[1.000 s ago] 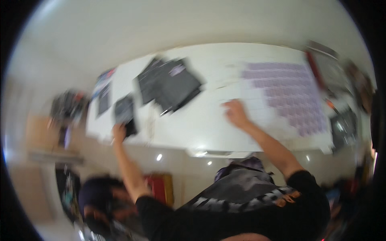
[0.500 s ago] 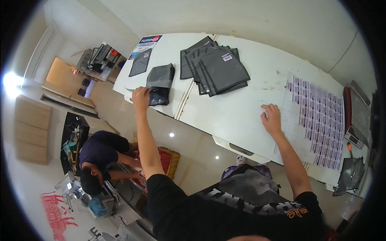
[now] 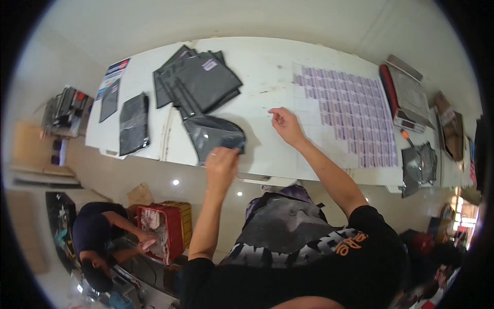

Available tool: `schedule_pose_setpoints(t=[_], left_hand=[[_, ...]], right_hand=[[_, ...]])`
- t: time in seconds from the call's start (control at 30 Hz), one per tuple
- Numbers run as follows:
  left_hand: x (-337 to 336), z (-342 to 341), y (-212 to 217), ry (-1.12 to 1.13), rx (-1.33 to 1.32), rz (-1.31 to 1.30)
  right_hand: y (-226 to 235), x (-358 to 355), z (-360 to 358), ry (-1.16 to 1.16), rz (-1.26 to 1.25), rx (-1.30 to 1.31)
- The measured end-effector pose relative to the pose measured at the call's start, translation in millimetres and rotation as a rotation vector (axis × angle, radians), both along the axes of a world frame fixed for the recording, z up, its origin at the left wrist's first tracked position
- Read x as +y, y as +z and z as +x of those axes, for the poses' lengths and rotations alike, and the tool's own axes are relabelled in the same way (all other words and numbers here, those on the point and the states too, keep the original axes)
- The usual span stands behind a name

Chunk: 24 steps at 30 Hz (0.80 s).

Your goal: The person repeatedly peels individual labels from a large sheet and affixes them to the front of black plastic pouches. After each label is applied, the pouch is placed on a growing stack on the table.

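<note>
Over the table's near edge, my left hand (image 3: pixel 222 164) pinches the edge of a shiny black plastic pouch (image 3: pixel 213 133). The pouch tilts up from the table beside a fanned pile of black pouches (image 3: pixel 206 85), and a small label (image 3: pixel 210 64) shows on the top one. To the right, my right hand (image 3: pixel 286 127) hovers above the bare table with its fingers loosely bent and apart; I see nothing in it. A sheet of small purple-and-white labels (image 3: pixel 350 118) lies just beyond it on the right.
On the left of the white table (image 3: pixel 262 56) are a stack of pouches (image 3: pixel 135 123), a single pouch (image 3: pixel 109 100) and a printed sheet (image 3: pixel 114 72). A scale (image 3: pixel 409 98) and dark plastic (image 3: pixel 419 162) sit far right. A co-worker (image 3: pixel 100 226) bends over a red crate (image 3: pixel 177 232).
My left hand has moved from the pouch stack on the left to the right, and now holds a pouch. My view has shifted right. The right hand's fingers remain bent.
</note>
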<state>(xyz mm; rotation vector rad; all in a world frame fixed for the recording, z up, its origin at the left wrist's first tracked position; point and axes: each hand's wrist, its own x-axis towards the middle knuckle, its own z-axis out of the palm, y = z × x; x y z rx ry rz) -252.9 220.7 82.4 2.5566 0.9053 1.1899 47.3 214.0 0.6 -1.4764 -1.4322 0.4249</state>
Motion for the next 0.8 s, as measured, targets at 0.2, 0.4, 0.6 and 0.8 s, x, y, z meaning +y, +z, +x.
schedule_pose_setpoints(t=[0.2, 0.4, 0.6, 0.8], left_hand=[[-93.1, 90.5, -68.1, -0.129, 0.041, -0.286], [-109.2, 102.3, -88.2, 0.006, 0.047, -0.410], [-110.8, 116.4, -36.0, -0.050, 0.237, -0.504], [-160.3, 157.8, -27.5, 0.022, 0.174, -0.953]], right_hand=[[47.1, -95.7, 74.8, -0.171, 0.088, 0.113], [21.9, -180.3, 171.2, -0.351, 0.038, 0.141], [146.5, -234.6, 150.2, 0.103, -0.172, 0.157], [307.5, -276.4, 105.5, 0.887, 0.430, 0.105]])
